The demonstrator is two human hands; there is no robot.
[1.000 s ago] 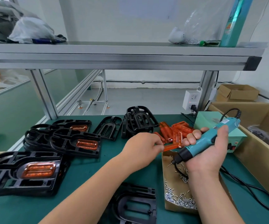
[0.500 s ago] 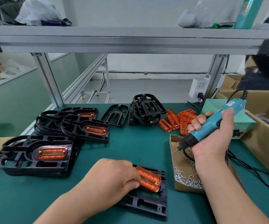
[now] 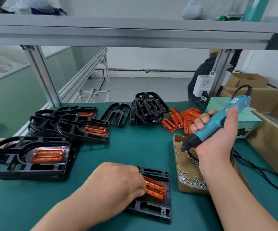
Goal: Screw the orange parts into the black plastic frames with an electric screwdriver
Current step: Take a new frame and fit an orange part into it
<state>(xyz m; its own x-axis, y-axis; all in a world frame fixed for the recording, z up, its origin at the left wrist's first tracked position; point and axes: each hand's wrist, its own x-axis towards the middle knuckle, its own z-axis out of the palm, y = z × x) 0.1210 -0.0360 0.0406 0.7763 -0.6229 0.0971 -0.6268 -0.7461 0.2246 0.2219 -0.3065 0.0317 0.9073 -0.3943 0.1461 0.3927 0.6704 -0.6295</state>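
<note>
Frame (image 3: pixel 153 210), black plastic, lies flat at the near edge of the green table (image 3: pixel 134 147), centre of view. Orange part (image 3: pixel 157 189) sits in its recess, slightly skewed.

Left hand (image 3: pixel 116 184): grip closed, fingers curled over the left end of the orange part, holding it in the frame. The hand hides that end of the frame.

Right hand (image 3: pixel 218 140): grip fully wrapped round the teal electric screwdriver (image 3: pixel 217 121), thumb along the barrel. The tool is tilted, bit pointing down-left over the far end of the cardboard tray (image 3: pixel 176 164). Can't tell if a screw is on the bit. The bit is well apart from the frame.

Tray is just right of the frame, with loose screws (image 3: pixel 193 180) heaped in its near end.

Loose orange parts (image 3: pixel 176 120) are piled behind the tray, beside a stack of empty frames (image 3: pixel 148 109). One more empty frame (image 3: pixel 114 114) lies left of that stack.

Left side of table: frames with orange parts already seated, one stack near (image 3: pixel 9 162), one further back (image 3: pixel 71 125).

Green control box (image 3: pixel 250 124) is behind the right hand, and a black cable (image 3: pixel 260 172) trails across the table to the right.
</note>
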